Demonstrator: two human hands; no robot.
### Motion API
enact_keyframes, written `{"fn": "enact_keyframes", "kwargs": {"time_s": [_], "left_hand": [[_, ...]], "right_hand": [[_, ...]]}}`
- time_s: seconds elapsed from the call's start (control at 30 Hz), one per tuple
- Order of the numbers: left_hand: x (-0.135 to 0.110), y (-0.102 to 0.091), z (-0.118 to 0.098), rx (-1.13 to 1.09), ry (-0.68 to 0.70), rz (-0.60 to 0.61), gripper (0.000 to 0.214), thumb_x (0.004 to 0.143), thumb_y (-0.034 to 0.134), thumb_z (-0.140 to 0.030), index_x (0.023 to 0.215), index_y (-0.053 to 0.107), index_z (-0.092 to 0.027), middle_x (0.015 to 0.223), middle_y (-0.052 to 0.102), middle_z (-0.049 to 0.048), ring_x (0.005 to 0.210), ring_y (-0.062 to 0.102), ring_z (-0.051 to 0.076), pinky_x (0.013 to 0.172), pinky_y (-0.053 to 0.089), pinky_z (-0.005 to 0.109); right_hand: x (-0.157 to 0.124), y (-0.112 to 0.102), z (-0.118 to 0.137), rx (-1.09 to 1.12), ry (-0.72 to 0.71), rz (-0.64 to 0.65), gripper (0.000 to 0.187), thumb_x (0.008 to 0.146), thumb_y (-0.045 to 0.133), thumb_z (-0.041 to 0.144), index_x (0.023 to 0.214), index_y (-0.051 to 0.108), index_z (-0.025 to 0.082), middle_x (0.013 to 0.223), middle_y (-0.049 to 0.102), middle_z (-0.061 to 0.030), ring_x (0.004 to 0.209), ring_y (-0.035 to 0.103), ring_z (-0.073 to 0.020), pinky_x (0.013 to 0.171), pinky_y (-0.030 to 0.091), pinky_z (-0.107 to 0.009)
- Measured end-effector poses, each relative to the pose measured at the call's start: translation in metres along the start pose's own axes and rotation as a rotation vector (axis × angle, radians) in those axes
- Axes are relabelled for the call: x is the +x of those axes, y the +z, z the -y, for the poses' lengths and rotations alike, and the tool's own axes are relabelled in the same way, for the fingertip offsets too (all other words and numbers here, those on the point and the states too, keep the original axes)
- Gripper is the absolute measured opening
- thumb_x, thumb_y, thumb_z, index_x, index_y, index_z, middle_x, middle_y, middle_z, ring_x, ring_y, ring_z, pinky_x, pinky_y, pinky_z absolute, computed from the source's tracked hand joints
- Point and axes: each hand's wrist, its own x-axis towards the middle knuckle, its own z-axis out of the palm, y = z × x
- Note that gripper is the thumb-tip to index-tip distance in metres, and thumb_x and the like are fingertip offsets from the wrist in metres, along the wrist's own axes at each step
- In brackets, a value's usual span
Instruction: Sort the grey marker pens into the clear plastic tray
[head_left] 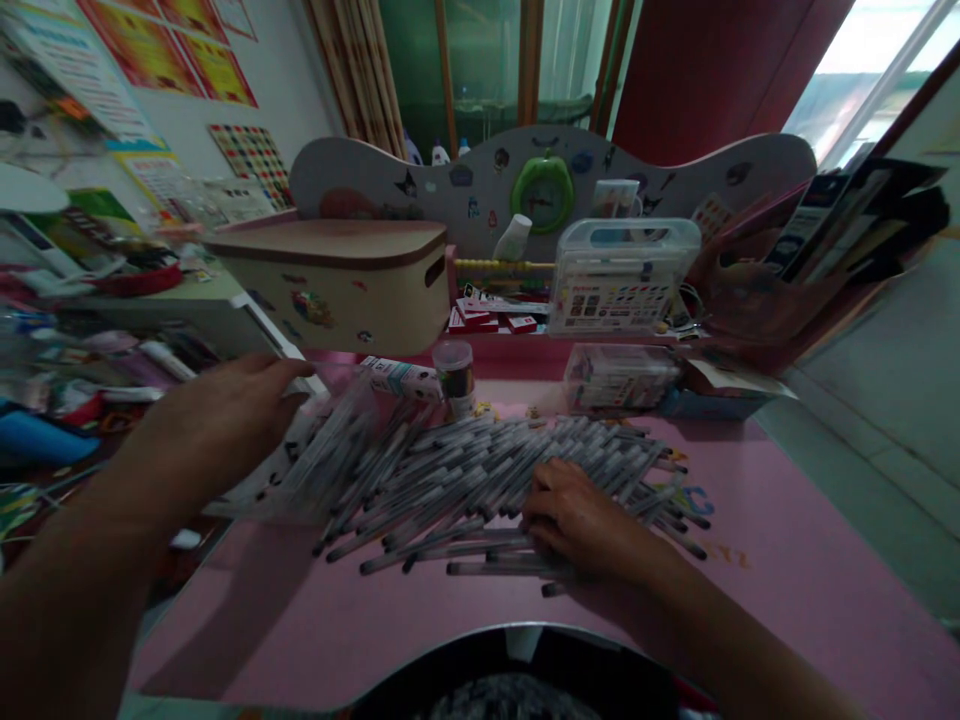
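Observation:
Many slim clear pens with dark ends [450,490] lie in a wide, loose heap across the pink desk. At the heap's left side is a clear plastic bag [289,480] with dark print and pens in or behind it, smeared by motion. My left hand [221,425] is closed on the bag's upper edge, fingertips pinched together. My right hand [577,520] rests on the front right of the heap, its fingers curled round some pens; the palm side is hidden.
A clear cup [454,370] and a printed carton [403,380] stand behind the heap. A lidded storage box [337,290], a clear marker case [622,280] and a green clock [541,195] are on the shelf. A clear box [619,378] sits back right. Clutter fills the left side.

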Motion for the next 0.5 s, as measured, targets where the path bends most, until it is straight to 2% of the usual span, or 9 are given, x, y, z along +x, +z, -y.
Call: {"fn": "enact_keyframes", "kwargs": {"time_s": [0.03, 0.07, 0.17, 0.2, 0.27, 0.33, 0.5], "left_hand": [[-0.005, 0.004, -0.020, 0.115, 0.016, -0.018, 0.024, 0.092, 0.042, -0.028, 0.098, 0.063, -0.018, 0.089, 0.068, 0.0039, 0.083, 0.060, 0.022, 0.077, 0.044, 0.033], [-0.012, 0.011, -0.041, 0.152, 0.064, 0.043, 0.024, 0.093, 0.042, -0.030, 0.093, 0.063, -0.019, 0.091, 0.068, 0.0057, 0.084, 0.060, 0.023, 0.078, 0.044, 0.035], [-0.033, 0.046, -0.089, 0.086, 0.197, 0.409, 0.019, 0.088, 0.047, -0.020, 0.087, 0.066, -0.022, 0.090, 0.067, 0.0048, 0.081, 0.063, 0.022, 0.070, 0.045, 0.032], [-0.039, 0.058, -0.098, 0.090, 0.207, 0.472, 0.018, 0.086, 0.049, -0.017, 0.087, 0.067, -0.022, 0.090, 0.068, 0.0054, 0.079, 0.064, 0.022, 0.068, 0.045, 0.031], [-0.046, 0.080, -0.110, 0.111, 0.209, 0.533, 0.024, 0.083, 0.048, -0.009, 0.089, 0.067, -0.021, 0.088, 0.069, 0.0070, 0.080, 0.065, 0.023, 0.065, 0.045, 0.031], [-0.048, 0.092, -0.114, 0.141, 0.189, 0.552, 0.028, 0.081, 0.044, -0.005, 0.088, 0.068, -0.019, 0.086, 0.069, 0.0092, 0.079, 0.066, 0.025, 0.064, 0.046, 0.032], [-0.043, 0.095, -0.117, 0.168, 0.169, 0.574, 0.028, 0.081, 0.043, -0.006, 0.085, 0.068, -0.016, 0.087, 0.071, 0.0130, 0.080, 0.068, 0.029, 0.066, 0.047, 0.036]], "right_hand": [[0.000, 0.000, -0.001, 0.006, 0.005, -0.011, 0.006, 0.087, 0.066, 0.017, 0.082, 0.070, 0.019, 0.090, 0.059, -0.0044, 0.090, 0.051, -0.0193, 0.082, 0.036, -0.033], [-0.001, 0.000, -0.002, 0.012, 0.009, -0.024, 0.005, 0.087, 0.066, 0.017, 0.084, 0.070, 0.019, 0.091, 0.059, -0.0043, 0.091, 0.051, -0.0195, 0.082, 0.036, -0.033], [-0.001, 0.002, -0.006, 0.021, 0.023, -0.051, 0.005, 0.087, 0.065, 0.017, 0.089, 0.069, 0.020, 0.093, 0.058, -0.0042, 0.092, 0.051, -0.0196, 0.083, 0.037, -0.032], [0.000, 0.003, -0.007, 0.017, 0.025, -0.056, 0.005, 0.088, 0.065, 0.017, 0.089, 0.069, 0.020, 0.093, 0.058, -0.0042, 0.092, 0.051, -0.0197, 0.083, 0.038, -0.032], [0.000, 0.003, -0.007, 0.002, 0.025, -0.061, 0.005, 0.088, 0.064, 0.017, 0.089, 0.068, 0.019, 0.093, 0.058, -0.0045, 0.092, 0.051, -0.0198, 0.083, 0.038, -0.033], [0.001, 0.003, -0.007, -0.013, 0.022, -0.067, 0.004, 0.089, 0.064, 0.019, 0.088, 0.068, 0.018, 0.092, 0.058, -0.0048, 0.091, 0.051, -0.0200, 0.083, 0.039, -0.033], [0.002, 0.002, -0.004, 0.016, 0.023, -0.098, 0.007, 0.091, 0.061, 0.021, 0.087, 0.066, 0.018, 0.093, 0.058, -0.0058, 0.093, 0.051, -0.0208, 0.083, 0.041, -0.034]]}}
